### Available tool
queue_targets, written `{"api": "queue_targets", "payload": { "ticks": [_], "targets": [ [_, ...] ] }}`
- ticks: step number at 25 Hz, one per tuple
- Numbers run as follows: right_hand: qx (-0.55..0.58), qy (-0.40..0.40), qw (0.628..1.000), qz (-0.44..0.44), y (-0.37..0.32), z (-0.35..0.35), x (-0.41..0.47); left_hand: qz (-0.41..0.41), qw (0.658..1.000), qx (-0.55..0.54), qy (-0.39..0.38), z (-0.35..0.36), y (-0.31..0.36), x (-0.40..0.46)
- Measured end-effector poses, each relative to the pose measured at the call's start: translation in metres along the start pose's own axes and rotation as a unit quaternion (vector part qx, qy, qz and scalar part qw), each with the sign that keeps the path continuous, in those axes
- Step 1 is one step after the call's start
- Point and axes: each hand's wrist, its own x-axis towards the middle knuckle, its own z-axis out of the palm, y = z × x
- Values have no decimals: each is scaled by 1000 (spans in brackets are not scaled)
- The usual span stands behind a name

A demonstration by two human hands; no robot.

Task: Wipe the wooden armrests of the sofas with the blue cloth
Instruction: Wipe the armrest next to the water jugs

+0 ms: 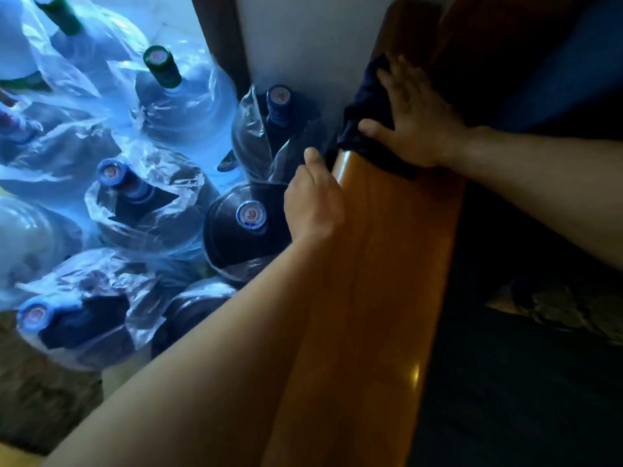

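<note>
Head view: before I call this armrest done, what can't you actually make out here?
- Wooden armrest: the far stretch lies under the blue cloth and right hand; its outer side face is behind the left hand and forearm.
- Near end of the armrest: cut off by the bottom edge.
- Sofa seat: too dark to read.
- Dust or streaks on the wood: not discernible through blur and glare.
- Water bottles: cap labels too small and blurred.

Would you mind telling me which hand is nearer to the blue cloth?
Right. The right hand presses flat on the blue cloth atop the wooden armrest; the left hand rests on the armrest's outer edge, just below the cloth.
</note>
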Motion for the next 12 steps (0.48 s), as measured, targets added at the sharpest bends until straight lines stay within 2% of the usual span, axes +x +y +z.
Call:
{"api": "queue_targets", "payload": {
  "ticks": [3, 5, 9, 12],
  "targets": [
    [-41, 8, 995, -87, -2, -4, 22, -121, 981, -132, 72, -7, -7, 0],
    [-81, 0, 984, -160, -8, -10, 35, -167, 967, -160, 103, -12, -7, 3],
    [-69, -4, 971, -228, -15, -5, 26, -162, 960, -205, 97, -28, -18, -22],
    [-59, -1, 956, -287, -28, 4, -6, -136, 977, -125, 105, -59, -44, -65]
  ]
}}
